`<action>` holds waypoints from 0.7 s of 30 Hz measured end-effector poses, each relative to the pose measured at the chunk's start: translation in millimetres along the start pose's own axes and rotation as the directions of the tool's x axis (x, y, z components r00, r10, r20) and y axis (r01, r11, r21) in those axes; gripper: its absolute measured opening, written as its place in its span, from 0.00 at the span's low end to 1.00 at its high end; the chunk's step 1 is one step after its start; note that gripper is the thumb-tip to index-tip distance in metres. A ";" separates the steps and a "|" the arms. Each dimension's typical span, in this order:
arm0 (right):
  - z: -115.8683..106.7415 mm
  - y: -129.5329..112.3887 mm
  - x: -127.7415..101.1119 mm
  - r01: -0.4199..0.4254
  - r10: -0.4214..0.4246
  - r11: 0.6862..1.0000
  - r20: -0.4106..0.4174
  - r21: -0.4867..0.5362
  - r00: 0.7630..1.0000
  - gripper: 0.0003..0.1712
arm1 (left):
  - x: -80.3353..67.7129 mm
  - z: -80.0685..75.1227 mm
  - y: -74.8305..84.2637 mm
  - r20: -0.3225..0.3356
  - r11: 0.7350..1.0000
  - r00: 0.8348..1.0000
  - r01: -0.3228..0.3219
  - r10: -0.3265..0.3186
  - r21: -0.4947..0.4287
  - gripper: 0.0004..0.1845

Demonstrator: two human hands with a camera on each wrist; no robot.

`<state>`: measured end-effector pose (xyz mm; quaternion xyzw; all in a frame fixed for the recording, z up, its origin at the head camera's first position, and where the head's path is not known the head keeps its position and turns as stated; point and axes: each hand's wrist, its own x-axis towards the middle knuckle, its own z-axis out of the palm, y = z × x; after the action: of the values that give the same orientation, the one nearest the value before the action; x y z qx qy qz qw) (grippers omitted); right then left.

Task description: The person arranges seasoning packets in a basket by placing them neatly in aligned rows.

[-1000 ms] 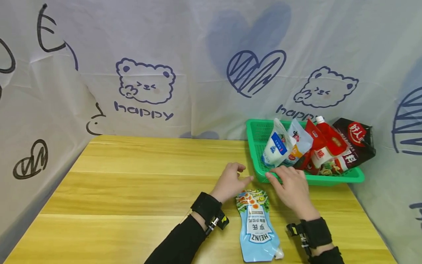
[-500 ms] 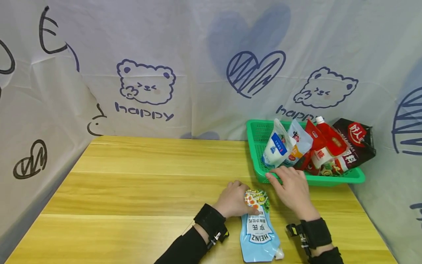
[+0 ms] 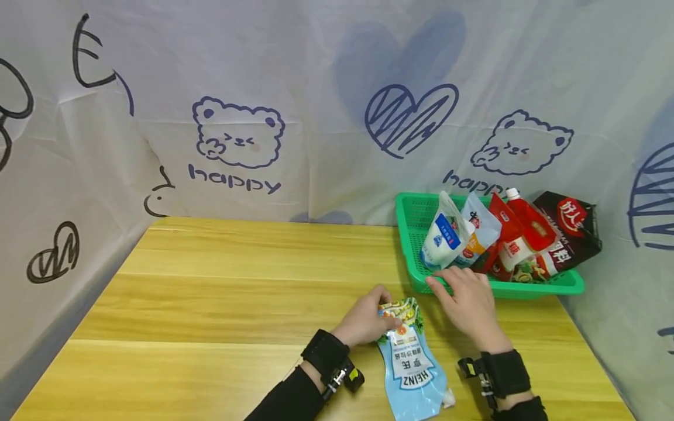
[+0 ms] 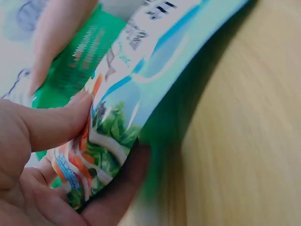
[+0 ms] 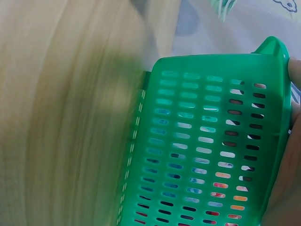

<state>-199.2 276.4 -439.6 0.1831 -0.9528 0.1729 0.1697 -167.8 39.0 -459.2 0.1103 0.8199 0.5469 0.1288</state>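
Observation:
A light-blue Heinz spout pouch (image 3: 413, 368) lies on the wooden table (image 3: 221, 292), spout toward me. My left hand (image 3: 387, 310) pinches its printed far end, which is raised a little off the wood. The left wrist view shows the thumb on top and fingers beneath the pouch (image 4: 117, 132). My right hand (image 3: 453, 282) rests with spread fingers on the front rim of the green basket (image 3: 532, 288). In the right wrist view the basket's slotted wall (image 5: 207, 141) fills the frame.
The basket holds several upright pouches: a white-blue one (image 3: 442, 240), red ones (image 3: 518, 234) and a dark bag (image 3: 571, 225). It stands at the table's far right corner, against the printed fabric backdrop (image 3: 316, 117) that surrounds the table.
My left hand came back from beside the basket to the pouch's far end, pinched it, raised it slightly and swung it left. The right hand stayed on the basket rim.

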 end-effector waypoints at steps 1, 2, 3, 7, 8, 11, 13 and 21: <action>-0.3 0.1 -0.2 -0.004 0.004 1.000 0.005 0.002 1.000 0.22 | -1.7 -2.6 -1.4 -0.008 1.000 1.000 -0.001 0.001 -0.014 0.17; -0.9 0.0 -0.6 -0.008 0.008 1.000 0.011 0.007 1.000 0.23 | -3.6 -5.4 -2.6 -0.014 0.999 1.000 -0.001 0.000 -0.037 0.15; -1.7 -0.2 -0.9 -0.012 0.012 1.000 0.015 0.013 1.000 0.23 | -6.0 -8.5 -3.1 -0.022 0.998 1.000 -0.005 0.004 -0.058 0.14; -5.3 -1.8 -0.7 -0.034 0.033 0.998 0.031 0.052 0.999 0.23 | -14.3 -23.4 -4.3 -0.066 0.991 0.998 -0.025 0.016 -0.128 0.10; -6.3 -2.6 -0.2 -0.042 0.040 0.997 0.030 0.068 0.999 0.22 | -16.7 -28.2 -4.0 -0.081 0.990 0.996 -0.031 0.020 -0.136 0.09; -9.1 -6.8 1.7 -0.052 0.050 0.991 0.016 0.127 0.999 0.18 | -22.7 -43.5 -3.5 -0.137 0.989 0.990 -0.060 0.041 -0.132 0.09; -10.2 -10.2 2.7 -0.045 0.046 0.984 -0.005 0.170 0.999 0.14 | -26.7 -54.2 -2.4 -0.169 0.989 0.984 -0.077 0.055 -0.127 0.09; -17.2 -39.1 6.1 0.048 -0.011 0.951 -0.124 0.305 0.992 0.14 | -35.6 -89.5 6.7 -0.285 0.986 0.956 -0.104 0.063 -0.129 0.08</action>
<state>-184.1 247.2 -411.6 0.2107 -0.8994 0.3274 0.1989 -163.6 -47.7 -416.7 0.0569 0.7832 0.6191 -0.0040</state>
